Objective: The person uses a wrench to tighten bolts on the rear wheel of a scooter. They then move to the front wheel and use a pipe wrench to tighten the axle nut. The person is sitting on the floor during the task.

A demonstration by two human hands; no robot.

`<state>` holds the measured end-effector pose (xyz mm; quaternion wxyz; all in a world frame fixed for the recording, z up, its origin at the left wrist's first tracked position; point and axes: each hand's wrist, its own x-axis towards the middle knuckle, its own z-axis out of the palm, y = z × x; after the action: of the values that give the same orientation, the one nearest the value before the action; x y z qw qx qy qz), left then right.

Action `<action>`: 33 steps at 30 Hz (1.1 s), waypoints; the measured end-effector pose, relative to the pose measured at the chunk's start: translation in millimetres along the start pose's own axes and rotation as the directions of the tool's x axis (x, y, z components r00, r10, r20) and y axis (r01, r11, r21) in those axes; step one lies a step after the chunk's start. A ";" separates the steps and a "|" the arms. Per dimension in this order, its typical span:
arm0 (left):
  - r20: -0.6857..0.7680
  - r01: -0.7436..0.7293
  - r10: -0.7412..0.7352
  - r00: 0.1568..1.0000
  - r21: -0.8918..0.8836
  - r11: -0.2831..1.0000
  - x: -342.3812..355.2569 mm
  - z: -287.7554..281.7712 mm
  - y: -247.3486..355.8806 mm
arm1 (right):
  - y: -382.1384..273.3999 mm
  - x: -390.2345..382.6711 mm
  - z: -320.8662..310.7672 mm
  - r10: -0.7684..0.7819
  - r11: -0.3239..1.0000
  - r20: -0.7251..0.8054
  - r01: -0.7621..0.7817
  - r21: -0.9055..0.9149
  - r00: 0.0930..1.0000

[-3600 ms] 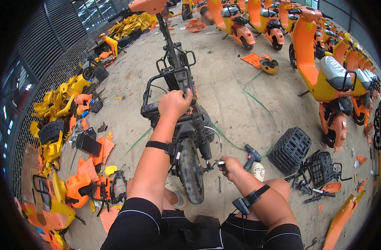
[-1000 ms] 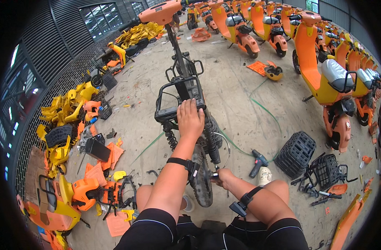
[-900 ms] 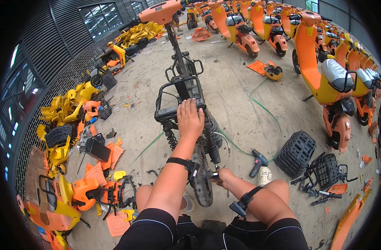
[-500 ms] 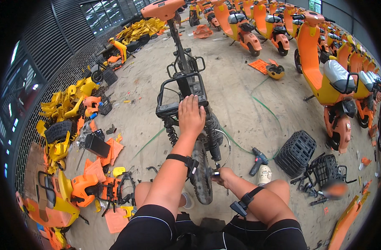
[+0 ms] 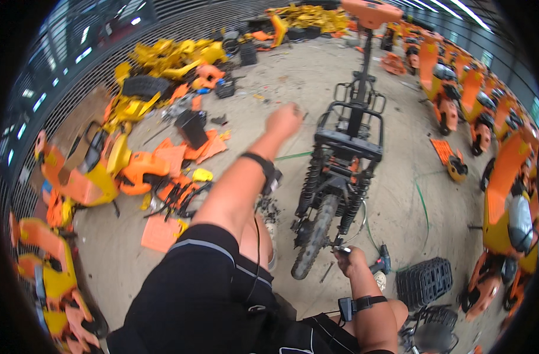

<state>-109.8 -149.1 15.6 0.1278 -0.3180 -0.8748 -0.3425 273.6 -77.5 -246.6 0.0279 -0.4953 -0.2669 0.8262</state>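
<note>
The stripped black scooter frame [image 5: 349, 141] stands in front of me, with its rear wheel [image 5: 315, 239] and two coil shock absorbers showing. My right hand [image 5: 353, 261] is beside the wheel's right side, at the axle end, closed round a shiny metal tool [image 5: 341, 250] whose exact kind is unclear. Left of the rear rack [image 5: 347, 141], my left hand [image 5: 284, 121] is raised away from the frame. Its fingers are curled and blurred; a thin dark bit shows at the fingertips, too small to name.
A cordless drill [image 5: 383, 259] lies on the floor by my right shoe, near stacked black baskets [image 5: 424, 282]. Yellow and orange body panels [image 5: 175, 62] are heaped at the left. Rows of orange scooters [image 5: 505, 200] stand at the right. A green strap [image 5: 423, 203] lies on the floor.
My left hand has left the rear rack and moved out to the left, its fingers now curled. My view has turned left. My right hand stays by the wheel's axle.
</note>
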 end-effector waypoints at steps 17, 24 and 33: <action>0.028 0.518 -0.622 0.783 0.524 0.676 -41.3 -154.5 -277.3 | 4.7 30.7 1.6 0.038 0.999 -0.064 -0.039 -0.009 0.997; 0.083 0.476 -0.614 0.785 0.554 0.683 -11.2 -169.6 -212.8 | 9.7 29.6 14.2 0.034 0.999 -0.055 -0.036 -0.021 0.998; 0.057 0.427 -0.552 0.832 0.569 0.702 35.7 -177.8 -206.5 | 24.1 36.9 15.3 0.031 0.999 -0.020 -0.032 -0.023 0.999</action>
<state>-269.1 -369.7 54.6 0.0154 -0.0604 -0.9957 -0.0689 247.4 -93.1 -281.9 0.0118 -0.5077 -0.2682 0.8186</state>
